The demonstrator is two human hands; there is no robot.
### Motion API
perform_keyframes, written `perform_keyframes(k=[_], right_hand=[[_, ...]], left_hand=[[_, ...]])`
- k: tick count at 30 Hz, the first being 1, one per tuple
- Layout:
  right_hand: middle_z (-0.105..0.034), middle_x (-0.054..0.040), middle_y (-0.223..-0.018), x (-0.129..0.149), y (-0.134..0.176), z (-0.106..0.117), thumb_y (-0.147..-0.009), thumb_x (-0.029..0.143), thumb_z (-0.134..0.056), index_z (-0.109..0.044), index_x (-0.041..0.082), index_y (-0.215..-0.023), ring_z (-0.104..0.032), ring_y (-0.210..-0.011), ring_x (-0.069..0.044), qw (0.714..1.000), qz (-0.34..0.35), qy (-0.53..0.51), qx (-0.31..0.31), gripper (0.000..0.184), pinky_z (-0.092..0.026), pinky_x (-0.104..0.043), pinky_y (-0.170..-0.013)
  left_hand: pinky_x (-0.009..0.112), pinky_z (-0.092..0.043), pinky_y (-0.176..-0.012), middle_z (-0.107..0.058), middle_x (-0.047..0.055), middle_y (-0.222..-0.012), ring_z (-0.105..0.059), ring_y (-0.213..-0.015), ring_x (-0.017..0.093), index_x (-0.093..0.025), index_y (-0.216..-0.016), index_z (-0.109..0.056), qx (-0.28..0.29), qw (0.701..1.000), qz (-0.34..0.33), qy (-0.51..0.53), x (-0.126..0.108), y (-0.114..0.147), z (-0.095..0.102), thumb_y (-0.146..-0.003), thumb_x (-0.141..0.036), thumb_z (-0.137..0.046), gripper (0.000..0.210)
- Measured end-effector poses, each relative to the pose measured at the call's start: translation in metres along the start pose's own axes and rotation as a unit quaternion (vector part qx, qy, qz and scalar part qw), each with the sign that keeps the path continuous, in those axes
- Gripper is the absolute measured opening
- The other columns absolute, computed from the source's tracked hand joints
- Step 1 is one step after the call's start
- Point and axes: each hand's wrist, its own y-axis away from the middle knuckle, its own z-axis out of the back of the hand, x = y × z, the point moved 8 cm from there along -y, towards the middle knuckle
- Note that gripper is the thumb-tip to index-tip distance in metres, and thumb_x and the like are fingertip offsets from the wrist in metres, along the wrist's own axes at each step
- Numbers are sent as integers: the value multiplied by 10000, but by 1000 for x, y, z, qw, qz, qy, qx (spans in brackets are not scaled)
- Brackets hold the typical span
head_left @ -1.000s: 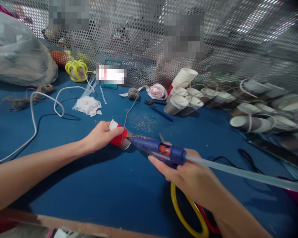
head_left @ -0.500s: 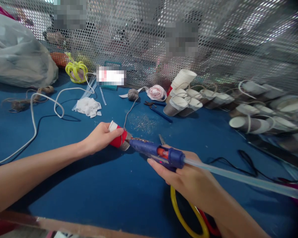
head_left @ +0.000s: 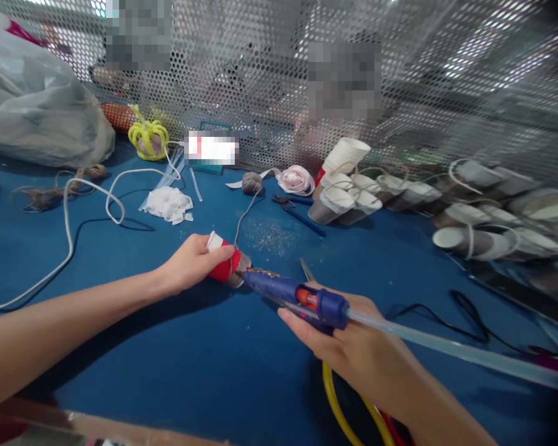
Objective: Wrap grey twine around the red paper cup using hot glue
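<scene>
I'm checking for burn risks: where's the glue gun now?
In the head view, below and right of centre, the glue gun is in the right hand, its tip at the grey end of the red cup that the left hand holds.

The cup (head_left: 221, 269) in the left hand (head_left: 193, 263) is red, with a white rim and a grey end facing the right hand (head_left: 348, 328). The glue gun (head_left: 279, 291) in the right hand is dark blue, with an orange part in its slot; its glue stick (head_left: 446, 341) is translucent bluish white. Below the right hand, the scissors (head_left: 333, 396) have yellow and red handles. Beyond both hands: twine ball (head_left: 252, 183), grey; ribbon (head_left: 295, 179), pale pink; pliers (head_left: 307, 223), blue-handled. The cable (head_left: 69, 229) beyond the left forearm is white. The table (head_left: 190, 359) beneath both hands is blue. The panel (head_left: 260, 93) behind everything is grey, patterned with round holes.
</scene>
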Motion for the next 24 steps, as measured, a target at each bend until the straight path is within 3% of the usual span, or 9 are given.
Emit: perform_keyframes(k=[6,11,15,19,24], right_hand=[[-566,8,-548,-2,-1,3,-799,226,-487,-558,220,-661,-527,-463,-125,999,-15,29,-19,155,-422,-220,-454],[-546,27,-575,-8,2,-9,-796,240,-509,-498,209,-665,-489,-466,-98,998,-43,-29,27,136,-412,-211,-461],[-550,15,-578,-8,2,-6,-786,248,-518,-500,208,-665,-501,-487,-114,998,-51,-19,11,129,-410,-225,-469],[-548,25,-570,-6,1,-7,-796,250,-503,-499,215,-656,-487,-463,-102,997,-55,-40,37,144,-409,-216,-454],[-554,11,-515,-5,-1,1,-798,258,-474,-562,241,-666,-510,-448,-130,999,-42,-4,-3,159,-413,-234,-438]], left_hand=[[172,-419,-514,-690,24,-639,-591,-551,101,-112,-732,-668,-7,999,-17,-27,-1,0,3,-772,-313,-529,248],[169,-402,-484,-686,16,-615,-577,-503,92,-123,-730,-677,-7,1000,-5,-27,-1,1,1,-782,-307,-511,253],[165,-408,-502,-685,12,-612,-584,-525,93,-130,-733,-672,0,999,-16,-30,-2,1,1,-782,-344,-516,270],[158,-392,-475,-663,-4,-568,-570,-490,83,-125,-653,-633,-15,999,-6,-30,-1,2,2,-786,-301,-511,252],[155,-405,-507,-679,2,-609,-576,-530,82,-123,-714,-653,-4,999,-33,-29,-2,1,2,-785,-315,-521,244]])
